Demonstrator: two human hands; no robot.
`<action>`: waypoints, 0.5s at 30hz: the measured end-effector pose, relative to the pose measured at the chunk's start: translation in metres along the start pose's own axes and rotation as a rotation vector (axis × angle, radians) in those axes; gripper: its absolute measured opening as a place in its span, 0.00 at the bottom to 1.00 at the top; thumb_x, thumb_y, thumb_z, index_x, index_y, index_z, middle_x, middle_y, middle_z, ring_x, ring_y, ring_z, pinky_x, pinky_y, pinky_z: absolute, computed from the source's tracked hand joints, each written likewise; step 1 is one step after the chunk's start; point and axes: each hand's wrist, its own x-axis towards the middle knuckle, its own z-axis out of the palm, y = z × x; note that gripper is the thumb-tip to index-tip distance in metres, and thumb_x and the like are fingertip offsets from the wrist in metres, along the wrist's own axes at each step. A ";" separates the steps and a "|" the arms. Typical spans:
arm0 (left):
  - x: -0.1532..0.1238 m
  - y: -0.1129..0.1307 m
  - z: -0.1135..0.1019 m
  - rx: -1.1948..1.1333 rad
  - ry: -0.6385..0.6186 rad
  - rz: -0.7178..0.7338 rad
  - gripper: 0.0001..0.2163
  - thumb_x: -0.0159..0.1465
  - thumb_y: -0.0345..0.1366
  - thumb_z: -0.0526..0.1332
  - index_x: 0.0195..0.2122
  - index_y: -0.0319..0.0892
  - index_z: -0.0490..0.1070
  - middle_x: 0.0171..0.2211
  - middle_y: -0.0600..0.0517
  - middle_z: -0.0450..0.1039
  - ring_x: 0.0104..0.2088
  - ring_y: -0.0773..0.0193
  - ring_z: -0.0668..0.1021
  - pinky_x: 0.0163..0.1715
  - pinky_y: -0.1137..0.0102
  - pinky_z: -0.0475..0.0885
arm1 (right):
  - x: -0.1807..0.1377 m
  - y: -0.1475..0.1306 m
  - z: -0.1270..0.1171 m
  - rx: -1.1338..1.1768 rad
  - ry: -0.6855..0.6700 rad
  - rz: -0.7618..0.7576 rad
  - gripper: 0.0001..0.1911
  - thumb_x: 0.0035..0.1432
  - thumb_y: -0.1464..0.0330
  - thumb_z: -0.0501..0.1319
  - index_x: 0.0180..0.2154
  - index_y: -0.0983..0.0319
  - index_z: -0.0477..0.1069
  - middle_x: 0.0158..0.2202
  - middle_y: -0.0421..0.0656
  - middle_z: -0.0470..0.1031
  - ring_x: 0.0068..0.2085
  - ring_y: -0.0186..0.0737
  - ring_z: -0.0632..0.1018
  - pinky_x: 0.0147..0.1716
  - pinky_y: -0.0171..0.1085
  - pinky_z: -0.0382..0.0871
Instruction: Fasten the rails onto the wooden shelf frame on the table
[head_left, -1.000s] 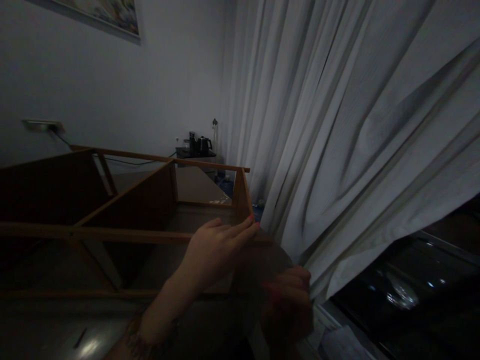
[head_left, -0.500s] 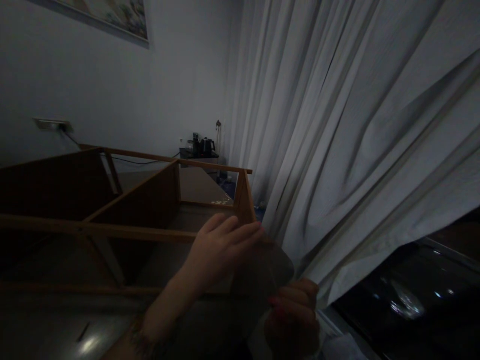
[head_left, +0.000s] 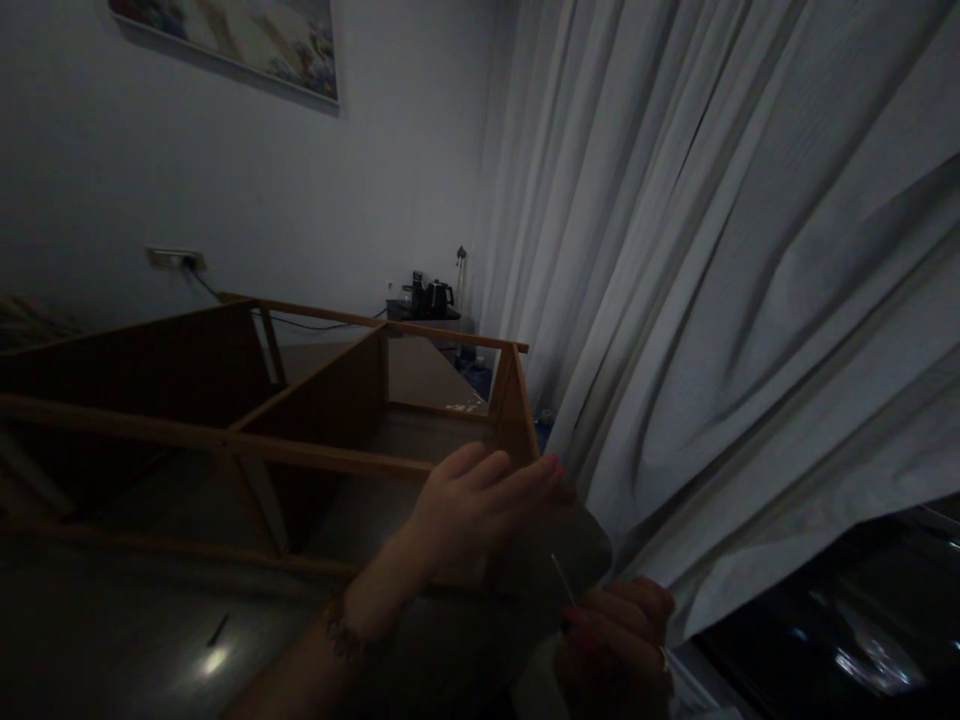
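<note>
Wooden frame (head_left: 315, 453), one: laid along the dim surface, its near right corner directly under the left hand. Left hand (head_left: 476, 505): forefinger extended, other fingers bent, resting at that corner; palm side hidden, so whether it grips cannot be told. Right hand (head_left: 619, 640): fingers curled tightly round a thin metal rod (head_left: 562, 577), its tip pointing up toward the left hand, just beside the frame's end. Pale curtain (head_left: 675, 280): beyond, to the right.

The right fingers (head_left: 637, 602) hide one end of a thin rod (head_left: 562, 578) (too small to identify).
</note>
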 end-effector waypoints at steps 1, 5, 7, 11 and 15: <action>-0.001 0.001 0.000 0.007 0.008 0.001 0.12 0.68 0.34 0.63 0.52 0.47 0.73 0.51 0.62 0.79 0.31 0.73 0.75 0.31 0.72 0.69 | 0.000 0.001 0.000 -0.001 -0.007 -0.017 0.06 0.65 0.70 0.59 0.34 0.58 0.70 0.25 0.36 0.74 0.28 0.34 0.71 0.34 0.43 0.62; -0.010 0.004 0.006 0.028 0.025 0.011 0.13 0.70 0.34 0.60 0.55 0.47 0.72 0.58 0.61 0.74 0.36 0.71 0.76 0.33 0.71 0.69 | -0.006 0.010 -0.003 -0.025 0.025 -0.078 0.06 0.63 0.68 0.61 0.32 0.57 0.70 0.25 0.36 0.74 0.27 0.34 0.71 0.31 0.41 0.62; -0.017 0.006 0.009 0.043 -0.025 0.037 0.15 0.70 0.34 0.59 0.58 0.47 0.70 0.62 0.59 0.69 0.40 0.70 0.76 0.34 0.71 0.69 | -0.010 0.016 -0.006 -0.044 0.030 -0.114 0.06 0.63 0.67 0.61 0.31 0.56 0.70 0.24 0.35 0.73 0.27 0.34 0.71 0.31 0.41 0.63; -0.029 0.006 0.015 0.087 -0.070 0.119 0.18 0.69 0.37 0.60 0.60 0.51 0.68 0.66 0.60 0.63 0.52 0.67 0.74 0.36 0.73 0.69 | -0.014 0.029 -0.008 -0.057 -0.018 -0.191 0.06 0.62 0.65 0.62 0.31 0.57 0.69 0.24 0.34 0.73 0.25 0.32 0.71 0.31 0.39 0.62; -0.035 0.005 0.019 0.101 0.008 0.107 0.19 0.69 0.41 0.60 0.60 0.49 0.68 0.67 0.62 0.60 0.61 0.66 0.68 0.43 0.74 0.69 | -0.012 0.036 -0.010 -0.029 0.028 -0.268 0.08 0.61 0.64 0.63 0.30 0.57 0.69 0.23 0.34 0.73 0.24 0.31 0.71 0.28 0.37 0.62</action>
